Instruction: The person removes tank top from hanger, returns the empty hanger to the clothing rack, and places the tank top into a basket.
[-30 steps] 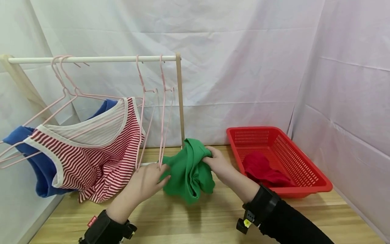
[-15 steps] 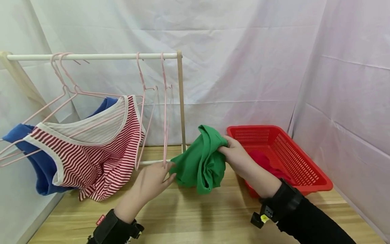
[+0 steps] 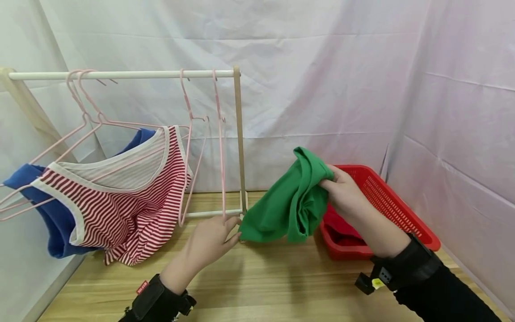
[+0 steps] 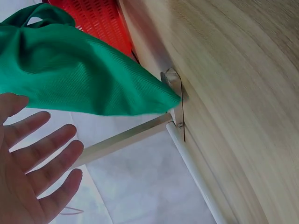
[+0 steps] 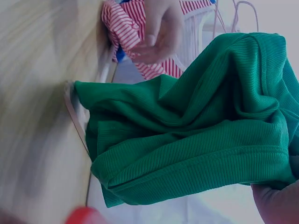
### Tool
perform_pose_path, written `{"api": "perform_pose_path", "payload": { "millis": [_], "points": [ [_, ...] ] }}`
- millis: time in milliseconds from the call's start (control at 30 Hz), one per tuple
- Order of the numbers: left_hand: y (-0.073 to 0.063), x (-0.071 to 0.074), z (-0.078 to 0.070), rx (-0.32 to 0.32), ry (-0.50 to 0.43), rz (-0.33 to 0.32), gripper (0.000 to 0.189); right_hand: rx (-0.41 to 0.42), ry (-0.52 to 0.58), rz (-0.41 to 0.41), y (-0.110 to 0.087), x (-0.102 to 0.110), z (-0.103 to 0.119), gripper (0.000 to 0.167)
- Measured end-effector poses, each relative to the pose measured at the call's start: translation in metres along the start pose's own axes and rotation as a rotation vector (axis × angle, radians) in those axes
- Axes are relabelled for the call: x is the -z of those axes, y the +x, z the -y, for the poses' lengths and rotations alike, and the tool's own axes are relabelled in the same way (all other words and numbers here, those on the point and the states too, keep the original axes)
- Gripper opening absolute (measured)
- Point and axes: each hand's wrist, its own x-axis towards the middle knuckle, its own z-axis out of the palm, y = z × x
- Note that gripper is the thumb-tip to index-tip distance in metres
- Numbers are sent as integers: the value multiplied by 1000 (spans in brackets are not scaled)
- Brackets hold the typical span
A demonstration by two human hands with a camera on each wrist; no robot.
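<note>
My right hand [image 3: 347,193] pinches a bunched green ribbed garment [image 3: 277,212] by its upper right edge. The garment hangs above the table between the rack and the basket, its lower left corner trailing toward my left hand [image 3: 212,238]. In the left wrist view the left hand's fingers [image 4: 51,165] are spread and loosely extended, with a gap between them and the green cloth [image 4: 88,74]. Just above the left hand hangs a bare pink hanger [image 3: 221,156]; whether they touch is unclear. Part of the right hand [image 5: 280,203] is hidden by the garment in the right wrist view.
A white-railed rack [image 3: 132,75] stands at left. On it hang a red-striped top [image 3: 120,214], a blue garment [image 3: 60,228] and another bare pink hanger [image 3: 189,152]. At right, a red basket [image 3: 418,232] with a red cloth [image 3: 342,226] sits on the wooden table [image 3: 257,290].
My right hand has carried the green garment right and upward, in front of the basket. My left hand has shifted slightly right, and the rightmost hanger has turned more edge-on.
</note>
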Motion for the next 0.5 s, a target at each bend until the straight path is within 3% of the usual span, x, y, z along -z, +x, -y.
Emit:
{"api": "perform_pose_path", "payload": {
  "millis": [267,500],
  "points": [
    [4,-1,-8,-51,4,-37,26,37,38,-56,-3,16,18,17],
    [13,-2,-15,-95,2,-37,19,136,96,-84,0,30,26,19]
  ]
}}
